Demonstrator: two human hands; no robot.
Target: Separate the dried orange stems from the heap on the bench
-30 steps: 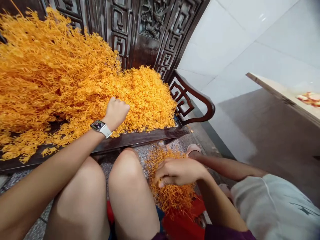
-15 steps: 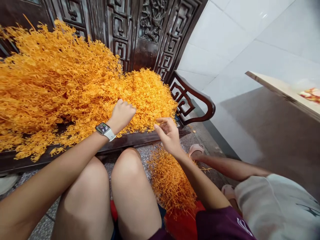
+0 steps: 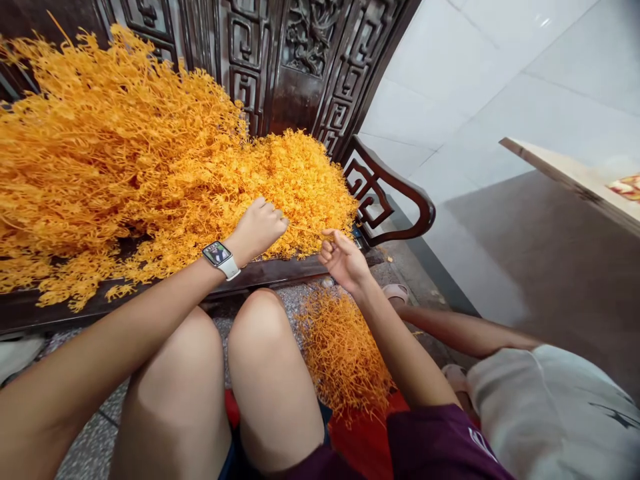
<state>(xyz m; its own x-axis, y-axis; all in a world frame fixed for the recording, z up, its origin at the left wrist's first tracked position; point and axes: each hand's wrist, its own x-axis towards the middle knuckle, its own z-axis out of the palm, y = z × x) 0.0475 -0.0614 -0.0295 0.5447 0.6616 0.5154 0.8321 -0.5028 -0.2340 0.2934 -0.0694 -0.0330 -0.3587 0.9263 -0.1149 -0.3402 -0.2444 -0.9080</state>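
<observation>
Currently, the left hand (image 3: 257,230) lies curled, knuckles up, with its fingertips sunk into the main heap of orange dried sprigs (image 3: 150,173) on the carved wooden settee (image 3: 395,193); whether those fingers grip any stems cannot be determined. The right hand (image 3: 345,261) is positioned just above the heap's front edge, fingers drawn narrow, and no held sprig can be made out. A second, looser pile of sprigs (image 3: 343,353) lies beside the right knee (image 3: 260,327), with a red cloth (image 3: 363,440) at its lower end. Caution: the stems appear brittle and tangled, so a hard pull may snap them and shed bits onto the speckled floor (image 3: 95,440). Any knee movement may tip the loose pile, and the wristwatch (image 3: 219,257) may snag stems. A nearby person's leg (image 3: 465,330) could also brush the pile.
</observation>
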